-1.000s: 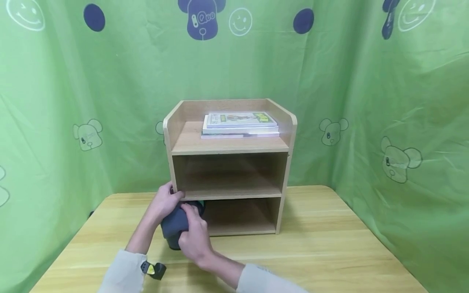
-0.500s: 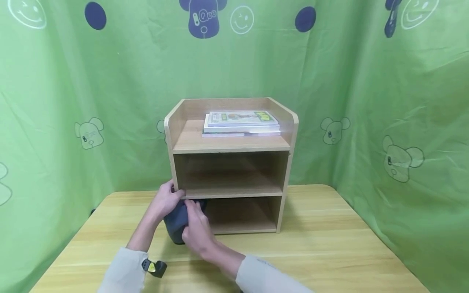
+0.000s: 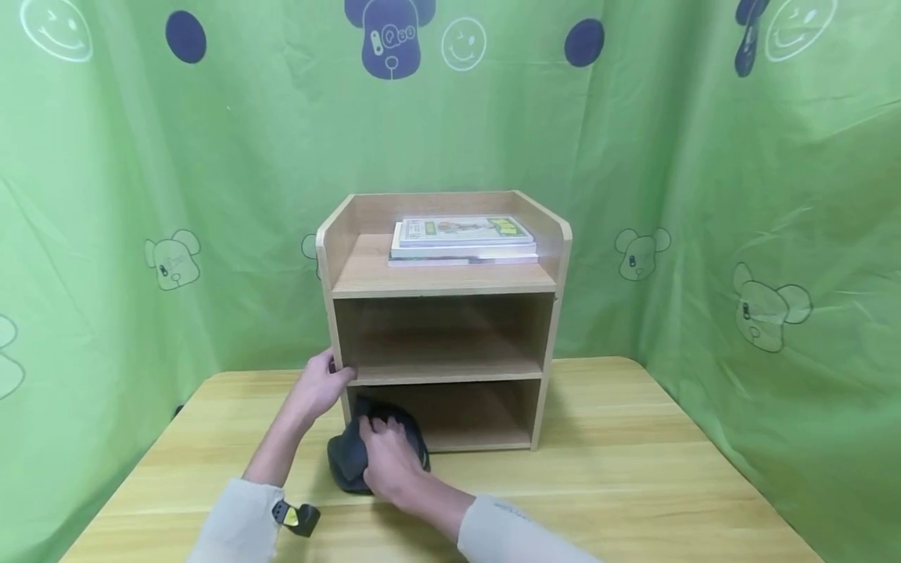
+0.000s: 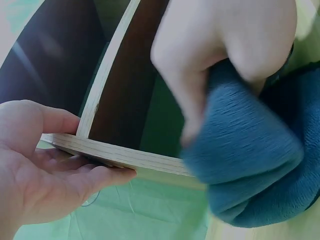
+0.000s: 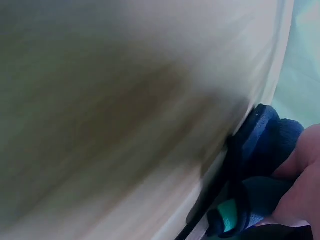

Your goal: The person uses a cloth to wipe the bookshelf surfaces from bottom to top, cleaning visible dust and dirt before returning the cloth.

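1. L hand: thumb inside, fingers outside, pinching the left side panel of a wood shelf unit at mid-shelf ht.
2. R hand: fingers bent into a dk blue cloth item, pinching a fold of it.
3. Cloth item: soft, crumpled, w/ blk edging; a green patch shows in R wrist view. Loc.: front left of the unit's bottom compartment, above or on the worktop; contact can't be told.
4. Lt-col. sleeves, 2; blk strap w/ yellow mark at L wrist.
5. Shelf unit: 3 levels, upright on worktop.
6. Books, small flat stack, top level; cover print incl. yellow-green lettering, too small to read.
7. Green curtain, behind and both sides: purple bear print w/ white lettering, approx. "Qee", not certain; winking smiley, no text.

Chgs vs. 0.5 s ago: cloth item lower, further R, more of it in view; R hand likewise slightly down and R. L hand, unit, books: same pos.
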Motion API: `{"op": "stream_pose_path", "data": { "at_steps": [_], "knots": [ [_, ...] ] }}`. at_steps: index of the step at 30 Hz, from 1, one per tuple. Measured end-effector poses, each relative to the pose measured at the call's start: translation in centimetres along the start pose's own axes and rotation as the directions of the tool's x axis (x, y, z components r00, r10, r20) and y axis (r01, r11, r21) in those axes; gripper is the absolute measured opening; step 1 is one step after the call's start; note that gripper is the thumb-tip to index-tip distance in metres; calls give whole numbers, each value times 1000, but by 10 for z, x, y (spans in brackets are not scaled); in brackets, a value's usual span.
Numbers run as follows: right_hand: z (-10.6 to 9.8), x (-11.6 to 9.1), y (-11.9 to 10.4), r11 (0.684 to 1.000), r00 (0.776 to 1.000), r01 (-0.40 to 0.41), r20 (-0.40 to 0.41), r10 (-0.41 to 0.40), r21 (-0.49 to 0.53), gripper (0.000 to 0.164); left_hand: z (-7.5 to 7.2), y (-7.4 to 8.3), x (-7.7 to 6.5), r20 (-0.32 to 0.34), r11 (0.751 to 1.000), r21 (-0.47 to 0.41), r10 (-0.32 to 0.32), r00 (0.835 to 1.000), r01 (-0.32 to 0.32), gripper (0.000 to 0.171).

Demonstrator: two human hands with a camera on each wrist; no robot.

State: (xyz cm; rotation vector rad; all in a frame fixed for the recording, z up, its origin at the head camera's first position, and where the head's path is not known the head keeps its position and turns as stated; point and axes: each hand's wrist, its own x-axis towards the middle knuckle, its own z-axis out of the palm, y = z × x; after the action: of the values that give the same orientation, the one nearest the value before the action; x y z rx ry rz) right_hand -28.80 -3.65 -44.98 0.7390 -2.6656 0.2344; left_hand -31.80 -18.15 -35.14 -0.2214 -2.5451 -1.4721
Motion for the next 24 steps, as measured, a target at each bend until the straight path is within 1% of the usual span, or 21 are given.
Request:
{"op": "stream_pose_path", "data": {
  "at_steps": [2,4,6,9,12,13,17,20,24],
  "knots": [
    [-1,-1,2,998,999,11,40,-9,-59,69,0,0,0,3,1000,-1,-1,1000,1,45],
    [-3,-2,4,996,996,21,89,-13,-89,68,-1,-1,0,5,1000,-6,-4,1000,4,46],
    [-5,-3,7,997,991,16,133,-5,-78,71,-1,-1,0,12,1000,-9,-7,1000,7,47],
    [-5,-5,11,999,985,-13,171,20,-39,82,-1,-2,0,21,1000,-14,-10,1000,10,50],
    [-2,-8,14,999,982,-51,181,52,-11,92,-1,-2,-1,22,1000,-16,-9,1000,9,50],
    [-1,-9,16,998,982,-59,179,59,-7,92,-1,-3,-1,23,1000,-18,-9,1000,9,50],
    [2,-10,18,998,986,-46,161,51,-30,82,0,-3,-1,23,1000,-18,-6,1000,7,50],
    [3,-9,17,997,988,-26,149,37,-72,75,0,-2,-1,22,1000,-23,-12,1000,12,50],
    [7,-7,10,991,987,-51,144,69,-123,71,-1,-2,-1,21,1000,-26,-15,1000,16,50]
  ]
}}
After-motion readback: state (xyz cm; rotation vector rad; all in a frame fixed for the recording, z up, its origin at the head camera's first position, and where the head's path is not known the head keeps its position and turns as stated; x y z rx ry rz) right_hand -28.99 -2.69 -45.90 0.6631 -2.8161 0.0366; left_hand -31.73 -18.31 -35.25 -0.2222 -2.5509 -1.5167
